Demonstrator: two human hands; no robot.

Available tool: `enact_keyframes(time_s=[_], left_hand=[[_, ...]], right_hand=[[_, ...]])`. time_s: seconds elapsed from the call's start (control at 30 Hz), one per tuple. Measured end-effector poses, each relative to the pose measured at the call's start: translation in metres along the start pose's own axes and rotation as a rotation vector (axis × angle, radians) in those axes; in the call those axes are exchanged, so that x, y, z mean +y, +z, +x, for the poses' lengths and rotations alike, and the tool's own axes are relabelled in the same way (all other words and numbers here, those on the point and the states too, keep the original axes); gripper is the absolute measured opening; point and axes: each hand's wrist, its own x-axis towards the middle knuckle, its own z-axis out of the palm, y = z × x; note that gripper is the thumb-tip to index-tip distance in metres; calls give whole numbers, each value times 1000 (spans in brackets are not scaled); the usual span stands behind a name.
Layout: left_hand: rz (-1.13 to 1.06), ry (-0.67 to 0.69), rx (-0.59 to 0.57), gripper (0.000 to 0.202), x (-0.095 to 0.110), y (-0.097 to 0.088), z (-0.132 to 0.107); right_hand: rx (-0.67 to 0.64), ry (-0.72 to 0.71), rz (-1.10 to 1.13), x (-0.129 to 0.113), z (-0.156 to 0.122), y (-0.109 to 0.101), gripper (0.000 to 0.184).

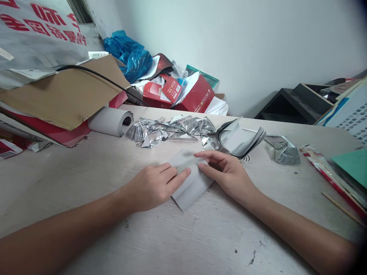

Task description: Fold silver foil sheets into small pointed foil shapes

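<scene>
A pale grey sheet of paper [191,194] lies at an angle on the table, with a raised fold across its middle. From the left, my left hand [156,186] grips it with curled fingers, its thumb pressing on the surface. My right hand [231,173] holds the upper right part between thumb and index finger, the other fingers bent and partly hidden. Just behind are folded silver foil paper pieces [174,131] in a heap. A curled stack of grey sheets with silver edges [241,139] stands beside them.
At left are a paper roll [107,121] and a cardboard piece [71,91]. Red boxes [197,93] and a blue plastic bag [129,55] sit at the back. A silver foil fan [286,152], wooden stick [341,208] and green sheet [352,164] lie right.
</scene>
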Motion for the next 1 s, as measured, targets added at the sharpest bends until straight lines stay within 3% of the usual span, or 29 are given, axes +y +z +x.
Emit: enact_keyframes(time_s=[0.13,0.37,0.77,0.87,1.0], left_hand=[[-21,-1,-6,50,1,0,1],[-151,-47,16,49,-1,1,0],[-460,-102,-76,46,-13,0,0],[-615,-85,-94,47,-19,0,1],[-653,-107,-59,41,-22,2,1]], right_hand=[[61,-19,-53,2,-1,0,33],[195,-304,-432,10,-3,5,22],[0,-464,-997,13,-13,11,45],[0,-514,-1091,14,-14,11,49],[63,-605,-1122,17,-13,10,46]])
